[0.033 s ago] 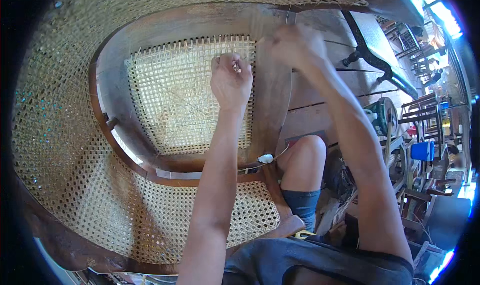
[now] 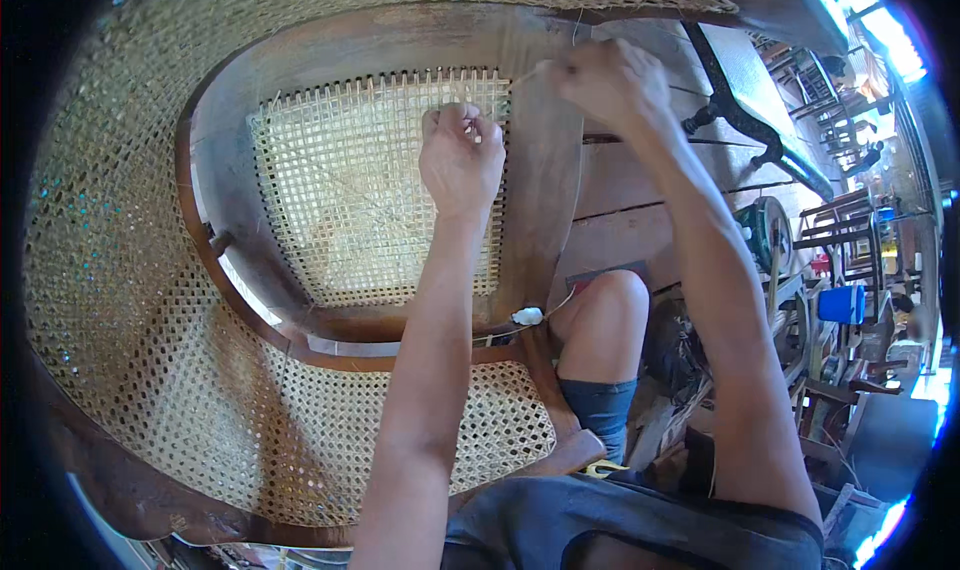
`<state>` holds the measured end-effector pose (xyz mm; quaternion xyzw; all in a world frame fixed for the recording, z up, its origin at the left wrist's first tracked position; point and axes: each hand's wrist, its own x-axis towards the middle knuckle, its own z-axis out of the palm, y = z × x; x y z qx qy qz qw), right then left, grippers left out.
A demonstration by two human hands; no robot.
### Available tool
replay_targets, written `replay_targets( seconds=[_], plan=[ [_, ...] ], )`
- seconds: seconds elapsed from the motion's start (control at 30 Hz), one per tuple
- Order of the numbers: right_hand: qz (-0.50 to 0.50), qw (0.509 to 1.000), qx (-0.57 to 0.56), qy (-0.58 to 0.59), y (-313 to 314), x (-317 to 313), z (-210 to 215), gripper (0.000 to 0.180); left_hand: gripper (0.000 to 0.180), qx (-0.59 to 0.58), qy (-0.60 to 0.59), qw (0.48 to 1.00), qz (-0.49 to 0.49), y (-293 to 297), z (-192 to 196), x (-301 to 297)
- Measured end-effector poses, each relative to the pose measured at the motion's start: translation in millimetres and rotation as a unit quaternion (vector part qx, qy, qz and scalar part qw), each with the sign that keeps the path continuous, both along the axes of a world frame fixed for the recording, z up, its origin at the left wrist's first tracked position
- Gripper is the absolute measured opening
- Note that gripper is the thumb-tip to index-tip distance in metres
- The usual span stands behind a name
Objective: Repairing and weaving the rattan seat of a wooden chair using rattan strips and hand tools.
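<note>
A curved wooden chair frame (image 2: 545,180) surrounds a woven cane seat panel (image 2: 350,200), a grid of pale strands laced through holes along its edge. My left hand (image 2: 462,160) rests over the panel's upper right part, its fingers curled and closed; what they hold, if anything, is hidden. Beyond the panel's upper right corner, my right hand (image 2: 612,80) is raised with fingers closed on a thin cane strand (image 2: 528,75). That strand stretches from the corner toward the hand. Near the frame's lower right edge lies a small white wad (image 2: 527,316).
Finished woven cane (image 2: 130,250) wraps around the left, top and near sides. My bent knee (image 2: 605,315) is close to the frame's right side. Farther right are a bench with dark scrolled legs (image 2: 745,120), a blue bucket (image 2: 841,304), and several stacked wooden chair parts.
My right hand has shifted slightly right and is less blurred, with the strand now visible between it and the panel corner. My left hand stays almost in place.
</note>
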<state>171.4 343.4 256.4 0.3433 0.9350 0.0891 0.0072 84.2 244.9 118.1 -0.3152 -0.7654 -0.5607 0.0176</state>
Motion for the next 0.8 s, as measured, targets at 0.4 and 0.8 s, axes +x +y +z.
replay_targets(
  seconds=[0.4, 0.8],
  plan=[
    [0.081, 0.996, 0.027, 0.018, -1.8, 0.1, -17.5, 0.037, 0.021, 0.258, -0.434, 0.836, -0.217, 3.0, 6.2, -17.1],
    [0.075, 0.996, 0.045, -0.016, -14.7, -29.0, -28.4, 0.024, 0.016, 0.278, -0.424, 0.845, -0.167, 8.5, -4.0, -16.2]
  ],
)
